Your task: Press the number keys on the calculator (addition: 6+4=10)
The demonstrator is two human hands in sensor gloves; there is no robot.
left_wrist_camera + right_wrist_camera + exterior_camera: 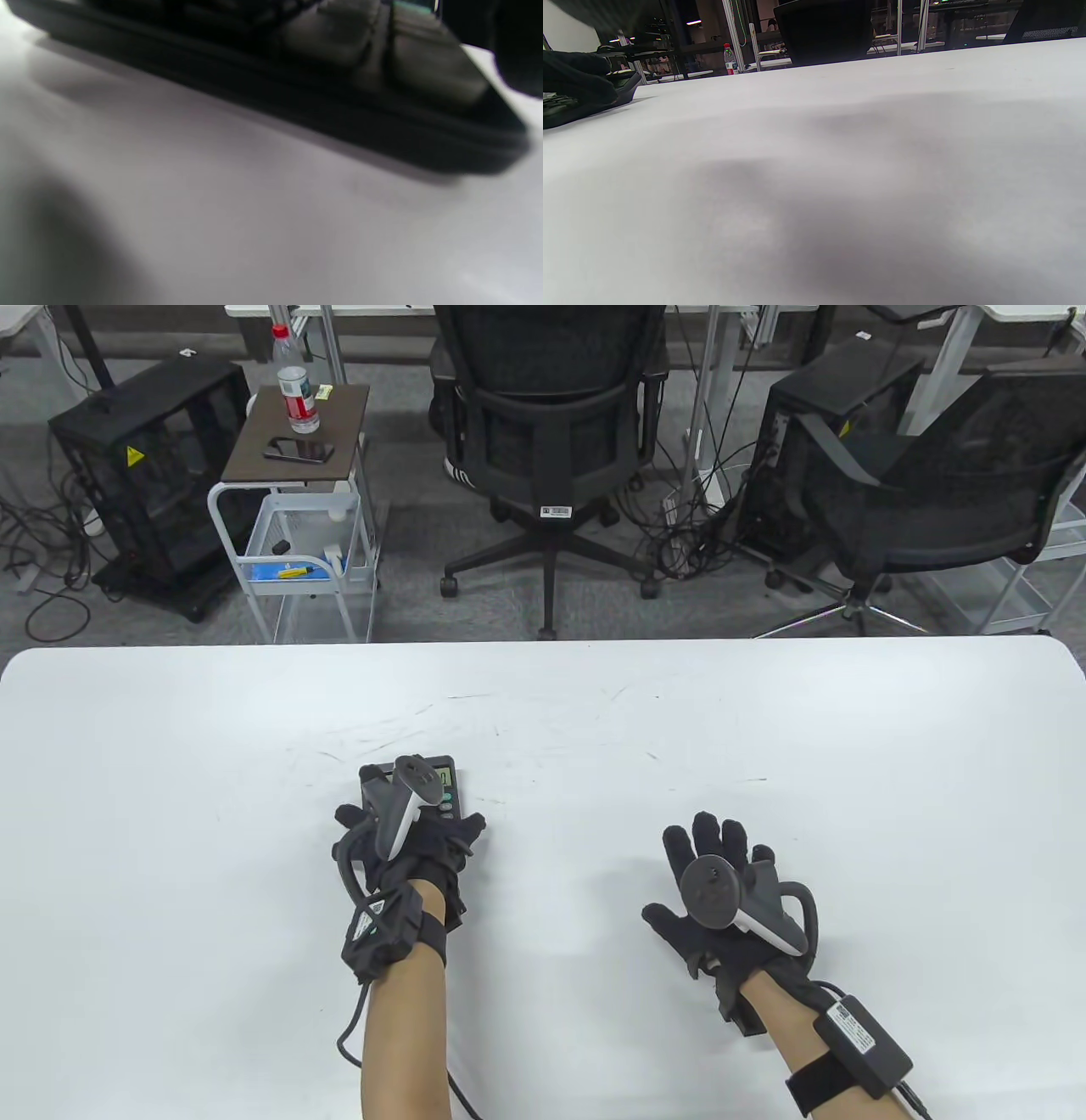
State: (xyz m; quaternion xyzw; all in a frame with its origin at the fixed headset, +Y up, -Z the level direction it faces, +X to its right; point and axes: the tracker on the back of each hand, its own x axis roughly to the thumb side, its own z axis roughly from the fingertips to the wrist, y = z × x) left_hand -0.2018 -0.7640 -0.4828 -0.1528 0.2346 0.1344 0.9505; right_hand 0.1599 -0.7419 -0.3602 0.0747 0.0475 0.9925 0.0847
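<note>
A dark calculator [447, 791] lies on the white table [594, 712], left of centre; only its display end and right edge show. My left hand [407, 848] lies over it and covers most of the keys; which key a finger touches is hidden. In the left wrist view the calculator's side edge [318, 110] fills the top, blurred and very close. My right hand [721, 882] rests flat on the table with fingers spread, well to the right of the calculator, holding nothing. The right wrist view shows the calculator [568, 112] far left, under the left glove [577, 80].
The table's far edge [543, 640] runs across the middle of the table view. Beyond it stand two black office chairs [551, 432], a small cart [297, 517] with a bottle and a phone, and black cases on the floor.
</note>
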